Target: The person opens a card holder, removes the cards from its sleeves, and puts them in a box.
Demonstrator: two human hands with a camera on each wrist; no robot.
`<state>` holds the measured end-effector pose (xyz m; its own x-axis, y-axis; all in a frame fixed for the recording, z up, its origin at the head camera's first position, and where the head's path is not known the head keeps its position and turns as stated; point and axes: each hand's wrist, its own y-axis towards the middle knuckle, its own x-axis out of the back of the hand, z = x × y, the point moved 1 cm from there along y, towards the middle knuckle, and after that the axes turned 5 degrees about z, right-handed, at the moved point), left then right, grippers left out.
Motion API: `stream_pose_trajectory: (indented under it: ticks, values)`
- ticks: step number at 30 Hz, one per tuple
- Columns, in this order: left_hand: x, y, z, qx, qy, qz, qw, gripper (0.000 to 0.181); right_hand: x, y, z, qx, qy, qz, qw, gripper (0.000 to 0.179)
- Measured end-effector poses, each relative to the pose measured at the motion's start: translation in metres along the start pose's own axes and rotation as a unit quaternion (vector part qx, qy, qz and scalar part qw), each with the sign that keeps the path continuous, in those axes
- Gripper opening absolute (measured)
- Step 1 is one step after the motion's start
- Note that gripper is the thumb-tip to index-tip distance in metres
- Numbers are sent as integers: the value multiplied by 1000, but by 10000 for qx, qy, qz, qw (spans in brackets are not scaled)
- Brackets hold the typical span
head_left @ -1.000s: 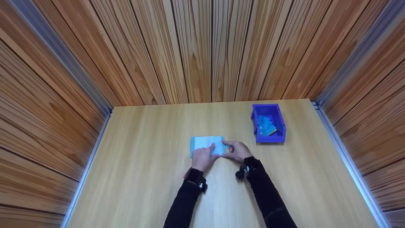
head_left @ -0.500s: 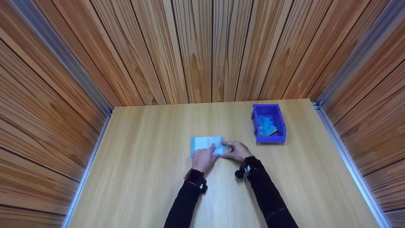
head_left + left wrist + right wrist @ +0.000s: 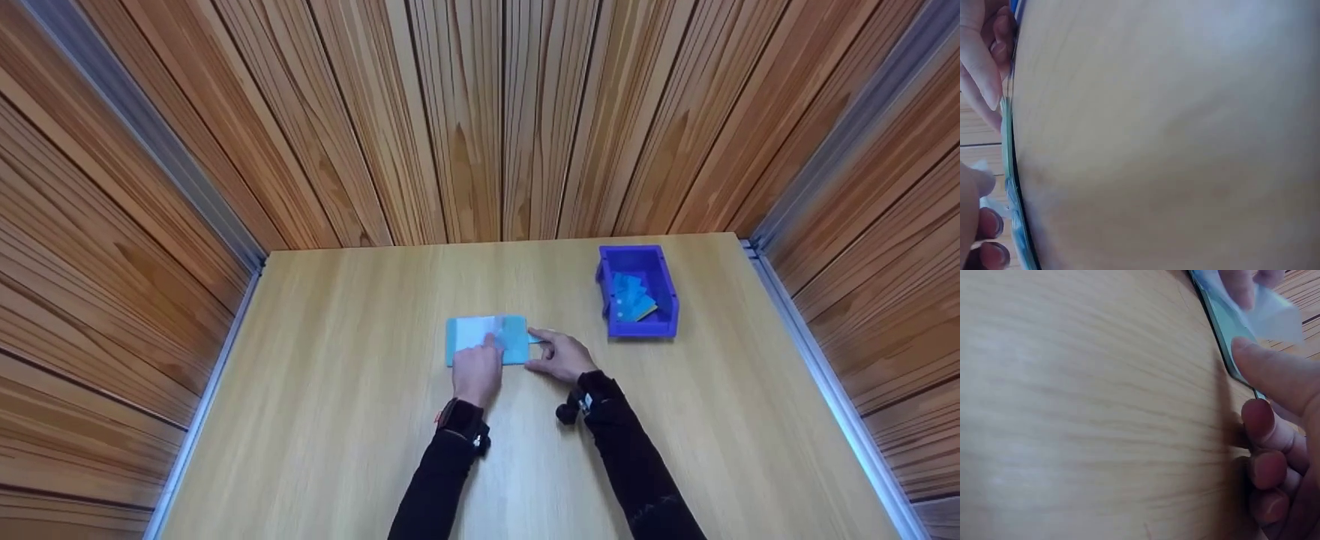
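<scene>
A thin light blue panel lies flat on the table, with a translucent whitish film over its left part. The film's right edge is lifted and folded back to the left. My left hand pinches this film, index finger out over the panel; in the right wrist view the loose film stands up behind those fingertips. With thumb and index finger, my right hand holds the panel's right end, the thumb on its near corner. In the left wrist view the panel shows edge-on between both hands.
A purple bin stands at the back right of the wooden table, with several light blue flat pieces in it. Wood-plank walls rise behind and at both sides, with metal rails along the corners.
My left hand has drawn the film's right edge leftward, uncovering the panel's right part. The panel has shifted slightly away and left. My right hand has barely moved.
</scene>
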<state>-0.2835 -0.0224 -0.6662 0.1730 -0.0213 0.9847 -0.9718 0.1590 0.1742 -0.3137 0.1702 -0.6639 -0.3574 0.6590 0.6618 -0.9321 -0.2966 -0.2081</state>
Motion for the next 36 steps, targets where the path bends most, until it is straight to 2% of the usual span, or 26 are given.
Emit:
stream_pose_trajectory:
  ticks: [3,6,10,12,17,23,27,32,36]
  values:
    - [0,-3,6,515,-184,13,9985,42,-1,1,0,-23,-95,16,10000,63]
    - [0,-5,14,949,-649,-122,9933,51,-2,2,2,-52,-219,-75,9997,56]
    - [3,-4,28,1242,-1209,-282,9845,66,-4,1,6,-66,-386,-220,9990,48]
    - [5,-4,34,1234,-1217,-275,9845,63,-5,0,6,-49,-407,-263,9988,44]
    - [6,-6,44,1045,-841,80,9909,41,-6,0,6,-36,-360,-314,9989,40]
    - [7,-7,52,791,-829,164,9933,38,-6,2,5,1,-480,-482,9977,37]
    - [8,-7,58,698,-1033,287,9918,38,-7,3,4,58,-566,-489,9972,37]
    - [9,-3,66,703,-1457,494,9856,38,-6,4,2,70,-543,-432,9976,38]
    - [12,2,72,683,-1595,209,9846,40,-2,5,2,92,-465,-208,9987,44]
